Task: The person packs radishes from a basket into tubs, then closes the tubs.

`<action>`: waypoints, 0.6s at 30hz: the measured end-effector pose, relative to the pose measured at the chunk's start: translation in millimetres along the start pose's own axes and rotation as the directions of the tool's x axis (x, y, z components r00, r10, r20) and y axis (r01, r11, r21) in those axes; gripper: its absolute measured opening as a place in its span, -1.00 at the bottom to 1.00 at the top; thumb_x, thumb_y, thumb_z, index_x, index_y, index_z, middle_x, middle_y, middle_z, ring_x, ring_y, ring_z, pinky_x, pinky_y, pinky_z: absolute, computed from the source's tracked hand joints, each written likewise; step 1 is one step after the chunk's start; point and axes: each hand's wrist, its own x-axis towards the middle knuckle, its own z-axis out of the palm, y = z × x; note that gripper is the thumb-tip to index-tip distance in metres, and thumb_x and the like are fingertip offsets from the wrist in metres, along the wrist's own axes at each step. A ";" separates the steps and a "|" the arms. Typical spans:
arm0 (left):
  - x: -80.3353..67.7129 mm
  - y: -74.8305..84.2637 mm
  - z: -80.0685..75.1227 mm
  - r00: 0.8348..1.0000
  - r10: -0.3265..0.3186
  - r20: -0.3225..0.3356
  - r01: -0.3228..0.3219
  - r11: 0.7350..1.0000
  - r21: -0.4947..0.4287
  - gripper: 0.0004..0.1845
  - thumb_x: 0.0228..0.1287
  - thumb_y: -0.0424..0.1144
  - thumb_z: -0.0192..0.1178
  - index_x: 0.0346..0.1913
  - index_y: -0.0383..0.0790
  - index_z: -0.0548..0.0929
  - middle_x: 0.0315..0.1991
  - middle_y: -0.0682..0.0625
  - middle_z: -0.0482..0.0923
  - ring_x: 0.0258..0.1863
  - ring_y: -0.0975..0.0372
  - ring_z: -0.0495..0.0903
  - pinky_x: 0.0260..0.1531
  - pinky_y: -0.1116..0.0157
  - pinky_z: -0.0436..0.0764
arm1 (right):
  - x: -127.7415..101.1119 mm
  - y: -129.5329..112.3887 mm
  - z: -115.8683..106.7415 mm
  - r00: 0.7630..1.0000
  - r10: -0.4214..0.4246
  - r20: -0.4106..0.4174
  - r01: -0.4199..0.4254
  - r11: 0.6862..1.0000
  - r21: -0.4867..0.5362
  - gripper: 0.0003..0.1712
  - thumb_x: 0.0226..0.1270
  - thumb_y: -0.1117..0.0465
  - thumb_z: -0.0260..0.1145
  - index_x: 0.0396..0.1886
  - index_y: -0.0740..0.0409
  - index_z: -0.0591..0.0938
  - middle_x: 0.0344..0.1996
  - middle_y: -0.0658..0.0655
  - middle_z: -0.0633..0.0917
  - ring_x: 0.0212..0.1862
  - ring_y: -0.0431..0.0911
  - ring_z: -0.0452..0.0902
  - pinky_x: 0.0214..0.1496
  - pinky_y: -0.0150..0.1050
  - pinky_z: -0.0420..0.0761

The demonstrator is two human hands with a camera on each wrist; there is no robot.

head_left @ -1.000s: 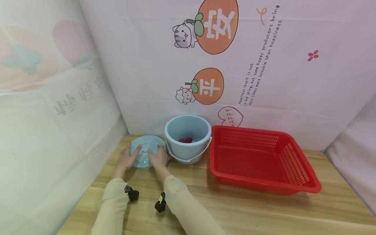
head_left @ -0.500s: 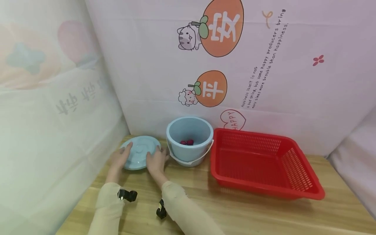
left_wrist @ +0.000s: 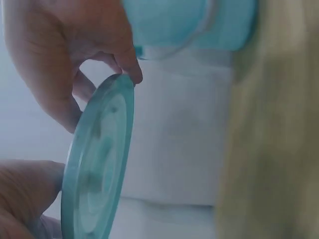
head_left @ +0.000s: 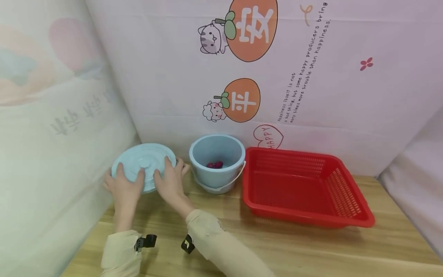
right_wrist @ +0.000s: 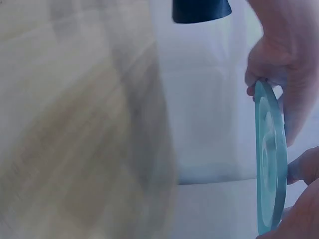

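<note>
- A round pale blue lid (head_left: 144, 166) is held up off the wooden table (head_left: 277, 246) near its left rear corner, tilted so that its ridged top faces the head camera.
- The lid's lower left edge is gripped by the left hand (head_left: 124, 186), with fingers laid over the top face and the thumb kept behind.
- The lid's lower right edge is gripped by the right hand (head_left: 170, 182) in the same way, fingers curled over the rim.
- In the left wrist view the lid (left_wrist: 97, 162) is seen edge-on, pinched at the rim by fingertips (left_wrist: 130, 67).
- In the right wrist view the lid (right_wrist: 271, 159) is again shown edge-on, with a hand (right_wrist: 284, 64) closed on its upper rim.
- A pale blue bucket (head_left: 217, 161) is stood uncovered just right of the lid, with small dark red pieces (head_left: 214, 165) seen at its bottom and its white handle hung down in front.
- A red perforated basket (head_left: 304, 188) is placed just beside the bucket, to its right.
- A printed cloth backdrop (head_left: 311, 77) is hung behind the table.
</note>
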 end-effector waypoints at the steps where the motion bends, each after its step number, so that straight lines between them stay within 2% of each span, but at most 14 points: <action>1: -1.6 6.9 -1.7 1.000 0.015 -0.020 -0.015 1.000 -0.002 -0.10 0.45 -0.07 0.26 0.60 -0.55 0.12 0.57 -0.55 -0.18 0.54 -0.33 -0.18 0.42 -0.37 0.12 | 1.8 -3.2 -6.2 1.000 -0.018 -0.003 0.018 1.000 -0.007 -0.38 0.49 0.17 0.30 0.43 0.40 0.52 0.37 0.54 0.37 0.37 0.27 0.09 0.33 0.03 0.28; 3: -3.4 21.2 -3.3 0.998 0.041 -0.042 -0.041 0.999 -0.007 -0.10 0.46 -0.05 0.26 0.60 -0.53 0.14 0.59 -0.51 -0.19 0.57 -0.29 -0.20 0.44 -0.36 0.12 | 5.6 -7.8 -19.7 0.999 -0.033 -0.005 0.033 0.999 -0.026 -0.39 0.49 0.16 0.30 0.43 0.37 0.53 0.37 0.53 0.37 0.39 0.28 0.09 0.34 0.04 0.26; 6: -3.8 42.3 0.8 0.997 0.069 -0.040 -0.069 0.997 -0.018 -0.10 0.47 0.00 0.26 0.62 -0.47 0.16 0.61 -0.47 -0.17 0.58 -0.25 -0.18 0.43 -0.37 0.18 | 13.3 -10.4 -44.3 1.000 -0.018 -0.012 0.017 0.998 -0.064 -0.41 0.50 0.14 0.31 0.43 0.29 0.56 0.39 0.51 0.37 0.43 0.29 0.08 0.38 0.06 0.27; 8: -3.5 55.0 7.9 0.996 0.084 -0.033 -0.085 0.996 -0.036 -0.11 0.47 0.02 0.27 0.62 -0.44 0.18 0.60 -0.46 -0.13 0.56 -0.26 -0.14 0.40 -0.37 0.22 | 17.9 -9.2 -60.3 1.000 -0.003 -0.024 0.001 0.997 -0.073 -0.42 0.52 0.12 0.31 0.44 0.26 0.56 0.42 0.52 0.33 0.45 0.30 0.03 0.37 0.04 0.36; 13: -5.1 78.9 34.1 0.993 0.114 -0.013 -0.115 0.990 -0.083 -0.13 0.44 0.00 0.31 0.60 -0.43 0.23 0.58 -0.49 -0.05 0.52 -0.28 -0.05 0.38 -0.38 0.23 | 26.0 3.2 -94.3 0.998 0.019 -0.056 -0.024 0.994 -0.106 -0.40 0.53 0.12 0.30 0.46 0.26 0.54 0.45 0.52 0.28 0.45 0.30 0.00 0.23 -0.02 0.56; 16: -7.2 91.9 53.1 0.990 0.141 0.014 -0.139 0.987 -0.075 -0.13 0.44 0.01 0.31 0.58 -0.44 0.26 0.57 -0.51 -0.02 0.53 -0.29 -0.03 0.40 -0.36 0.22 | 28.3 15.5 -113.3 0.996 0.042 -0.078 -0.051 0.991 -0.122 -0.39 0.53 0.12 0.29 0.48 0.27 0.51 0.45 0.50 0.27 0.44 0.28 -0.02 0.20 -0.01 0.58; 18: -8.2 100.5 67.3 0.985 0.167 0.036 -0.164 0.985 -0.058 -0.14 0.44 0.03 0.30 0.57 -0.46 0.28 0.55 -0.52 0.01 0.53 -0.30 -0.01 0.41 -0.34 0.24 | 29.7 25.4 -126.7 0.994 0.055 -0.095 -0.068 0.987 -0.144 -0.38 0.53 0.13 0.29 0.48 0.28 0.50 0.44 0.50 0.29 0.45 0.29 -0.01 0.27 0.05 0.50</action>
